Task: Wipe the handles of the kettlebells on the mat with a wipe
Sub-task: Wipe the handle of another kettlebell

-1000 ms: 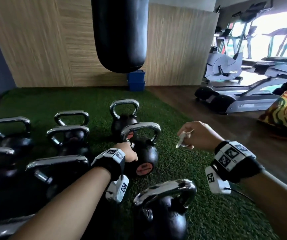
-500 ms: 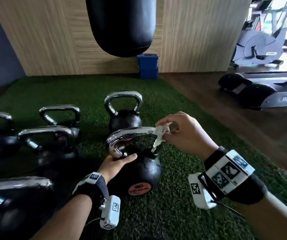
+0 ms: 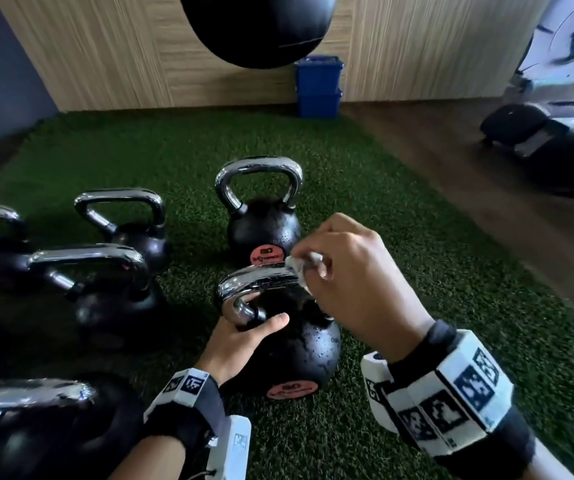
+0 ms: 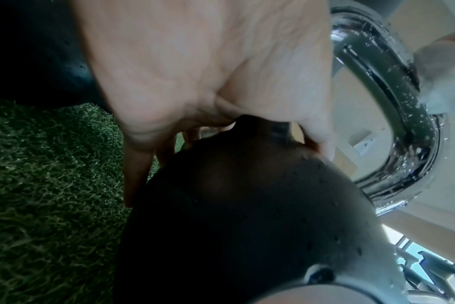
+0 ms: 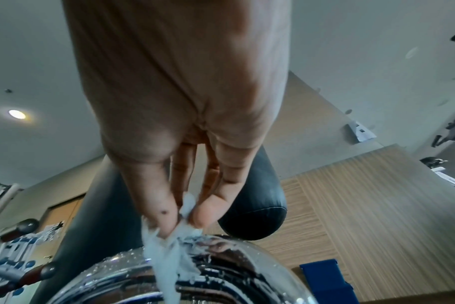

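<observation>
A black kettlebell (image 3: 299,351) with a chrome handle (image 3: 258,280) stands on the green mat (image 3: 417,271) in front of me. My left hand (image 3: 244,334) grips the base of the handle's left leg, thumb lying over the ball. My right hand (image 3: 344,271) pinches a small white wipe (image 3: 301,268) and presses it on the right end of the handle's top bar. In the right wrist view the wipe (image 5: 166,265) drapes over the wet chrome handle (image 5: 221,271). The left wrist view shows the handle (image 4: 392,115) speckled with droplets.
A second kettlebell (image 3: 261,216) stands just behind, and several more (image 3: 105,282) crowd the left side of the mat. A black punch bag (image 3: 258,26) hangs overhead. Blue bins (image 3: 318,86) sit by the wood-panel wall. Treadmills (image 3: 548,143) stand on the wooden floor at right.
My right hand has brought the wipe from the air at the right onto the kettlebell handle. My left hand has stayed on the handle's left leg. My head has moved closer.
</observation>
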The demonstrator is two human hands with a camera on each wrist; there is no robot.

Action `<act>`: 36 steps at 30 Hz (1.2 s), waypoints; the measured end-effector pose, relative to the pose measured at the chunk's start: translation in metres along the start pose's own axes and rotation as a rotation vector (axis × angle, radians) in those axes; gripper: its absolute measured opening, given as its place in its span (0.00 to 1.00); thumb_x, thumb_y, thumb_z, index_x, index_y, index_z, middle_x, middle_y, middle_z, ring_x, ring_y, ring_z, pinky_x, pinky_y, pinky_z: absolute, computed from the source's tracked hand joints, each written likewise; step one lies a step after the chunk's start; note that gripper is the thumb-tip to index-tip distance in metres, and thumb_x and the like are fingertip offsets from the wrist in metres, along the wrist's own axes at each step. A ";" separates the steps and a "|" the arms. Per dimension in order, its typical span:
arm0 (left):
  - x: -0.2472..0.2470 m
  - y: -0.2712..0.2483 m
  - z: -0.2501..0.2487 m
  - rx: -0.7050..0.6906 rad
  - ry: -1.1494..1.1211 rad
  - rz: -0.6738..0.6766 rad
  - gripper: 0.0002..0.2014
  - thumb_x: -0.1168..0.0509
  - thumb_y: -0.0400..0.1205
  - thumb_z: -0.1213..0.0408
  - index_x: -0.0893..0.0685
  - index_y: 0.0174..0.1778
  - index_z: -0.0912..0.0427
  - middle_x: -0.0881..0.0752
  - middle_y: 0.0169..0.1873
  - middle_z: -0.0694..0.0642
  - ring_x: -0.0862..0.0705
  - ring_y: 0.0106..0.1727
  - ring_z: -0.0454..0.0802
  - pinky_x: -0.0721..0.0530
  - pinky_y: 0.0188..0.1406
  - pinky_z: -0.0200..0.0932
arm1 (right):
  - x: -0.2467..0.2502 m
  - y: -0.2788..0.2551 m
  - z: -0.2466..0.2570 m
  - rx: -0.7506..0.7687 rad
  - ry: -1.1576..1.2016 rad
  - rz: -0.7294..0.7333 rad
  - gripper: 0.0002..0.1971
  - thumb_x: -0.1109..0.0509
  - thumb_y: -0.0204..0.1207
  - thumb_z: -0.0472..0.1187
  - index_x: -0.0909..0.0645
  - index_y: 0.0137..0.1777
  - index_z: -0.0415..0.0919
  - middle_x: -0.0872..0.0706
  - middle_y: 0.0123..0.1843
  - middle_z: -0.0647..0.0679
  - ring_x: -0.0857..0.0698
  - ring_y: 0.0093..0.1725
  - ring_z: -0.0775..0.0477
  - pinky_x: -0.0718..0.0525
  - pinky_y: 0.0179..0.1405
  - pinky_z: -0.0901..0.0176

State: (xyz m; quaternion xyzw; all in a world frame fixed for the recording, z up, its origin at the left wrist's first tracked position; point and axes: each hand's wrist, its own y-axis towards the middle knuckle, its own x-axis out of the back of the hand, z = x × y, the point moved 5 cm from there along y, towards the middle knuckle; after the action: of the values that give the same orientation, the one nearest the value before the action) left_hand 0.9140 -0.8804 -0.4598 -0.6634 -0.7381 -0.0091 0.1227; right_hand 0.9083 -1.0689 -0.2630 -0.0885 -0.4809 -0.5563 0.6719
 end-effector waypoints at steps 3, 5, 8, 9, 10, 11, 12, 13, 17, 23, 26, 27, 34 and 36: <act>0.000 0.003 0.001 0.000 0.025 0.035 0.25 0.18 0.63 0.33 0.09 0.55 0.32 0.07 0.53 0.37 0.10 0.58 0.34 0.15 0.63 0.41 | -0.009 0.007 0.007 0.032 -0.026 0.112 0.13 0.26 0.75 0.30 0.08 0.56 0.43 0.19 0.51 0.48 0.16 0.44 0.49 0.15 0.49 0.59; 0.000 0.004 0.002 0.004 0.027 0.072 0.29 0.20 0.63 0.29 0.08 0.57 0.37 0.06 0.55 0.40 0.10 0.60 0.38 0.16 0.69 0.51 | -0.016 0.012 0.011 0.048 -0.068 0.173 0.10 0.27 0.76 0.30 0.08 0.54 0.40 0.19 0.50 0.47 0.16 0.44 0.46 0.14 0.49 0.51; 0.000 0.002 -0.001 0.026 0.011 0.121 0.28 0.20 0.66 0.31 0.09 0.60 0.37 0.07 0.57 0.40 0.10 0.61 0.39 0.17 0.70 0.52 | -0.012 0.012 0.006 0.047 -0.078 0.148 0.10 0.25 0.74 0.28 0.07 0.50 0.42 0.17 0.47 0.49 0.15 0.42 0.49 0.14 0.46 0.53; 0.000 0.001 -0.003 0.023 0.003 0.133 0.27 0.20 0.67 0.32 0.09 0.61 0.37 0.07 0.57 0.40 0.10 0.61 0.38 0.17 0.69 0.49 | -0.007 0.010 -0.001 0.030 -0.065 0.119 0.10 0.24 0.74 0.29 0.07 0.49 0.43 0.16 0.45 0.49 0.15 0.41 0.50 0.14 0.45 0.55; 0.000 -0.001 -0.005 0.021 -0.008 0.142 0.26 0.20 0.68 0.34 0.09 0.61 0.37 0.07 0.57 0.39 0.10 0.61 0.37 0.17 0.68 0.46 | -0.001 0.007 -0.008 0.004 -0.057 0.086 0.08 0.23 0.75 0.31 0.06 0.48 0.45 0.15 0.44 0.49 0.15 0.40 0.53 0.15 0.44 0.61; 0.000 -0.003 -0.008 0.020 -0.020 0.146 0.25 0.20 0.69 0.35 0.09 0.61 0.37 0.07 0.58 0.39 0.10 0.61 0.36 0.18 0.66 0.44 | 0.005 0.005 -0.016 -0.029 -0.056 0.048 0.07 0.22 0.75 0.33 0.06 0.47 0.46 0.15 0.42 0.51 0.17 0.39 0.57 0.18 0.42 0.69; 0.000 -0.004 -0.010 0.015 -0.031 0.150 0.23 0.20 0.71 0.37 0.09 0.61 0.38 0.07 0.58 0.39 0.11 0.61 0.35 0.18 0.65 0.41 | 0.009 0.002 -0.022 -0.061 -0.056 0.013 0.06 0.21 0.75 0.35 0.06 0.46 0.46 0.16 0.40 0.54 0.19 0.38 0.62 0.22 0.39 0.75; -0.001 -0.005 -0.012 0.009 -0.036 0.155 0.21 0.20 0.73 0.40 0.09 0.61 0.39 0.08 0.58 0.39 0.11 0.62 0.35 0.19 0.64 0.40 | 0.011 0.001 -0.027 -0.080 -0.056 -0.014 0.05 0.21 0.75 0.35 0.06 0.45 0.46 0.16 0.39 0.56 0.20 0.37 0.65 0.25 0.38 0.79; -0.003 -0.007 -0.017 -0.008 -0.061 0.165 0.16 0.21 0.77 0.46 0.09 0.61 0.38 0.07 0.59 0.40 0.11 0.62 0.36 0.19 0.62 0.37 | 0.003 -0.005 -0.030 -0.049 -0.010 -0.069 0.06 0.19 0.74 0.34 0.05 0.47 0.46 0.14 0.40 0.57 0.18 0.37 0.67 0.24 0.39 0.81; -0.003 -0.011 -0.025 -0.054 -0.032 0.130 0.14 0.22 0.74 0.44 0.09 0.56 0.31 0.07 0.55 0.35 0.11 0.57 0.29 0.21 0.50 0.17 | 0.007 -0.037 -0.076 -0.256 0.114 -0.210 0.11 0.17 0.72 0.36 0.06 0.53 0.45 0.08 0.41 0.56 0.13 0.39 0.64 0.26 0.29 0.83; -0.003 -0.011 -0.026 -0.076 -0.036 0.127 0.13 0.23 0.76 0.46 0.09 0.57 0.34 0.07 0.56 0.37 0.11 0.58 0.30 0.21 0.51 0.18 | 0.003 -0.043 -0.088 -0.310 0.158 -0.233 0.12 0.16 0.69 0.37 0.06 0.52 0.49 0.07 0.42 0.60 0.11 0.39 0.67 0.23 0.31 0.83; -0.003 -0.011 -0.027 -0.084 -0.040 0.124 0.13 0.22 0.77 0.47 0.09 0.58 0.35 0.07 0.56 0.37 0.11 0.58 0.30 0.21 0.51 0.18 | 0.002 -0.043 -0.091 -0.317 0.170 -0.242 0.12 0.16 0.69 0.38 0.06 0.52 0.49 0.07 0.42 0.61 0.11 0.39 0.68 0.22 0.32 0.83; -0.001 -0.012 -0.025 0.031 -0.035 0.102 0.15 0.21 0.71 0.41 0.08 0.54 0.32 0.07 0.52 0.35 0.10 0.53 0.30 0.19 0.43 0.18 | -0.034 -0.060 -0.114 -0.520 0.327 -0.084 0.22 0.16 0.70 0.37 0.12 0.35 0.73 0.07 0.35 0.63 0.08 0.34 0.55 0.09 0.35 0.60; 0.000 -0.013 -0.023 0.067 -0.010 0.087 0.17 0.21 0.67 0.35 0.08 0.51 0.30 0.07 0.48 0.32 0.10 0.48 0.27 0.20 0.38 0.17 | -0.044 -0.063 -0.119 -0.577 0.394 -0.053 0.20 0.17 0.70 0.35 0.09 0.37 0.69 0.06 0.36 0.58 0.06 0.37 0.50 0.06 0.42 0.48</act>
State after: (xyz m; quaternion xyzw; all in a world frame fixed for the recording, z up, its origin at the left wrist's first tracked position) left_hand 0.9053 -0.8856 -0.4353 -0.6903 -0.7092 0.0240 0.1413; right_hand 0.9241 -1.1402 -0.3843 -0.1534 -0.1671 -0.6931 0.6842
